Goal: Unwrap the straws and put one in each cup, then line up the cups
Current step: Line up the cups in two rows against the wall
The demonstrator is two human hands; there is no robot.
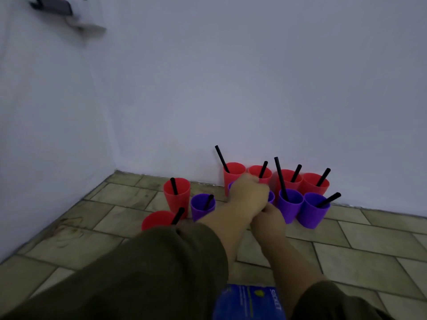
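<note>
Lining up looks underway: both hands, left (248, 197) and right (268, 219), sit together among strawed cups by the wall, grip hidden, on a purple cup (270, 197); next, three stray cups (176, 195) need joining.

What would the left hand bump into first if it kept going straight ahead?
Probably the red cup with a black straw right behind the left hand, then the wall. Depth is hard to judge here.
</note>
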